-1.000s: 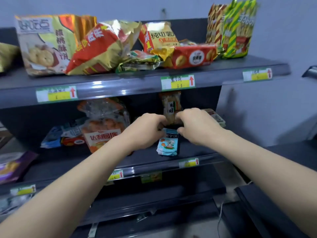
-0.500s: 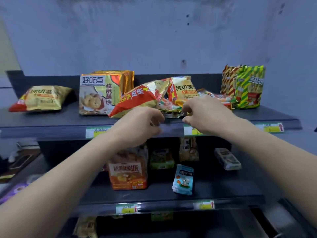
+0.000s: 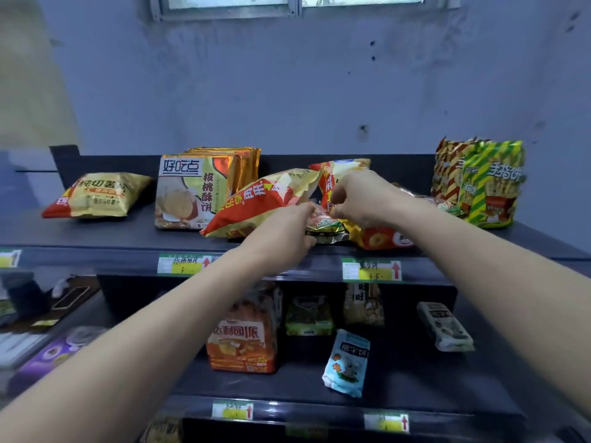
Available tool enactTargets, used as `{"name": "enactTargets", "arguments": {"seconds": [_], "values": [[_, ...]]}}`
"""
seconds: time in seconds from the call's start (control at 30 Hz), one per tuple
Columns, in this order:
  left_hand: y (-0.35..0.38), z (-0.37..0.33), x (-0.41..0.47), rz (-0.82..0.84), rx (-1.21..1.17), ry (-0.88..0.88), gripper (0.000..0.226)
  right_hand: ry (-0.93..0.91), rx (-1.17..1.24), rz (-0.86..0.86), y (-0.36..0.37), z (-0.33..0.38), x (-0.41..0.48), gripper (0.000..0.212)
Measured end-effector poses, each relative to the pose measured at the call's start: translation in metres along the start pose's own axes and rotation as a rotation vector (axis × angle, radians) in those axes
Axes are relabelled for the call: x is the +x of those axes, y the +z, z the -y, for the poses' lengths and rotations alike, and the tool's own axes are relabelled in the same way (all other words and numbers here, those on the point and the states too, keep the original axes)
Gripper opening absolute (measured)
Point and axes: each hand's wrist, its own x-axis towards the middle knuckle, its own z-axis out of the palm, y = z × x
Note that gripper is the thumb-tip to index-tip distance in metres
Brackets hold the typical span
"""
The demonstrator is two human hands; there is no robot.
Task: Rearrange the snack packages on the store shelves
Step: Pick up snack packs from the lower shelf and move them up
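Observation:
Both hands reach into a heap of snack bags in the middle of the top shelf (image 3: pixel 96 241). My left hand (image 3: pixel 284 233) closes its fingers on a small green and gold packet (image 3: pixel 326 227) lying at the heap's front. My right hand (image 3: pixel 358 196) pinches the same packet's upper edge, in front of a yellow and red chip bag (image 3: pixel 339 169). A tilted red and gold bag (image 3: pixel 256 203) leans just left of my left hand. A red cookie pack (image 3: pixel 380 239) lies flat under my right wrist.
On the top shelf also sit a yellow chip bag (image 3: pixel 96 196) at left, a walnut cookie box (image 3: pixel 188 193), and green striped bags (image 3: pixel 489 183) at right. The lower shelf (image 3: pixel 415 388) holds an orange pie bag (image 3: pixel 243 340), a small blue packet (image 3: pixel 347 362) and a white pack (image 3: pixel 444 326).
Both hands left the blue packet on the lower shelf and rose to the top shelf. They now close on the green and gold packet. My view tilted upward.

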Motion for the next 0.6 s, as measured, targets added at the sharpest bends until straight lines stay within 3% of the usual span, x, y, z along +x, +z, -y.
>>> {"name": "enactTargets", "arguments": {"seconds": [0.23,0.6], "values": [[0.001,0.026,0.006,-0.058,0.143,-0.192,0.028,-0.020,0.026,0.156,0.014,-0.003,0.035,0.032],[0.026,0.029,0.025,-0.107,0.022,-0.299,0.027,-0.016,-0.120,0.345,0.026,0.005,0.052,0.050]]}}
